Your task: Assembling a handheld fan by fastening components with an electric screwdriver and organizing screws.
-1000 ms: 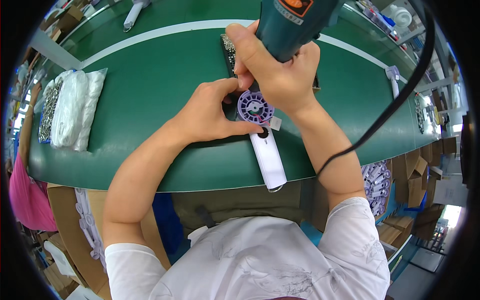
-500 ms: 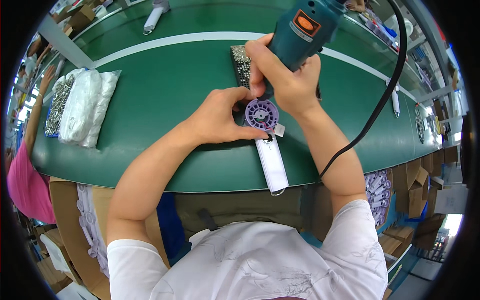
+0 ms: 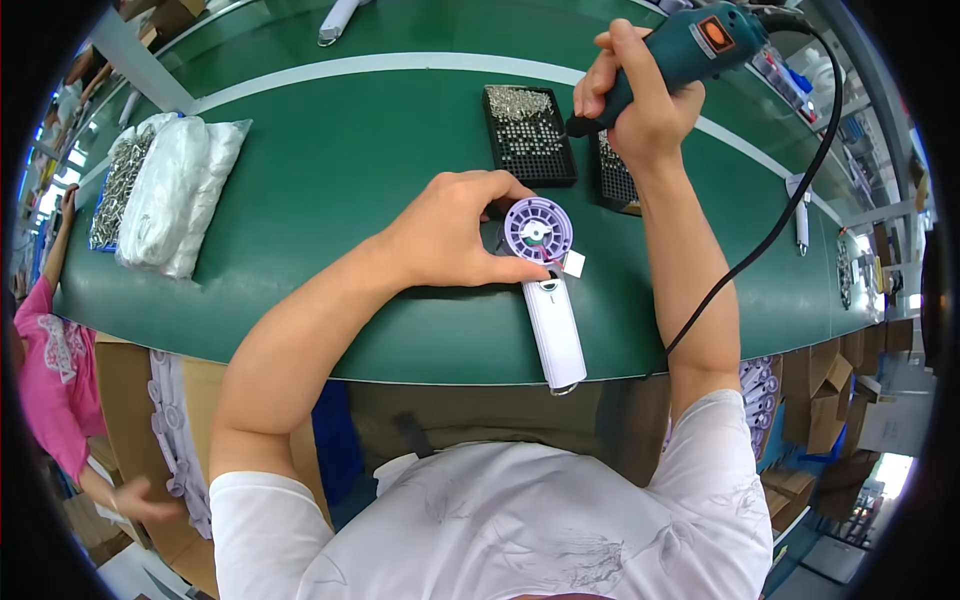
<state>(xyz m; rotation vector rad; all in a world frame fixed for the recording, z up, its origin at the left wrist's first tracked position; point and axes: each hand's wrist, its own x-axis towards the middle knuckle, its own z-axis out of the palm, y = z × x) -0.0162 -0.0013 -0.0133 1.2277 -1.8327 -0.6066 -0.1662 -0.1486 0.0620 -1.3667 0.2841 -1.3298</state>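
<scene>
A handheld fan lies on the green table, with a round purple head [image 3: 538, 230] and a ribbed white handle [image 3: 557, 335]. My left hand [image 3: 445, 230] grips it where head and handle meet, thumb on the handle's top and fingers behind the head. A small white tab [image 3: 573, 264] sticks out beside that joint. Up and to the right, my right hand [image 3: 645, 100] is wrapped round a teal electric screwdriver [image 3: 690, 50]. The tool's dark tip [image 3: 582, 126] points left, above the screw trays and apart from the fan.
Two black screw trays [image 3: 535, 181] [image 3: 620, 190] stand beyond the fan. Plastic bags [image 3: 180, 195] and metal parts [image 3: 125, 180] lie at the left. The tool's black cable [image 3: 760, 245] loops over my right forearm. A person in pink [image 3: 60, 370] is at the left, near a cardboard box [image 3: 125, 410].
My right hand has lifted the screwdriver away from the fan's head, up and to the right, uncovering the screw trays. My left hand keeps its grip. The other person's arm has come down.
</scene>
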